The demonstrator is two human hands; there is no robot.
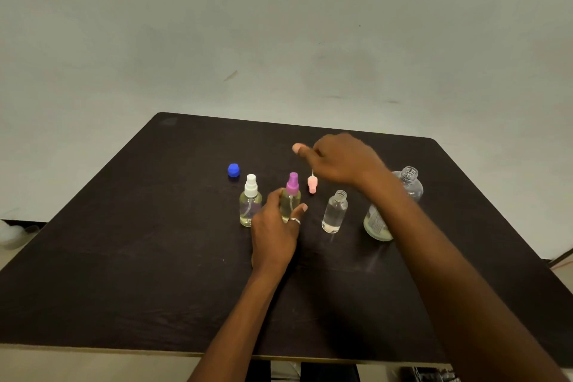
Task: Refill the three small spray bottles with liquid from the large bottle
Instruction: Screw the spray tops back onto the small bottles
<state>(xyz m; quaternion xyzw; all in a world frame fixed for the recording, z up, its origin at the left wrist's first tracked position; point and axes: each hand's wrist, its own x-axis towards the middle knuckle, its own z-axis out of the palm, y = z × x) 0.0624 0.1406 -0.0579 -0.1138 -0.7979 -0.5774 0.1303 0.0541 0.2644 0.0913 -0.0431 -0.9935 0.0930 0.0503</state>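
liquid [248, 218] fills white-capped bottle [250, 195] and purple-capped bottle [293, 200]; uncapped bottle [335, 212] nearly empty.

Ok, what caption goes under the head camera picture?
Left hand grips the purple-capped bottle; right hand is above the pink sprayer.

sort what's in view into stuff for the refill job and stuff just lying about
For the job:
- large bottle, uncapped
- open small bottle
- white-topped spray bottle
- purple-topped spray bottle, held by the left hand
- pink spray top
- blue cap

Lying about:
- pale clutter on the floor, left
- dark gear, bottom edge
- wires, right edge
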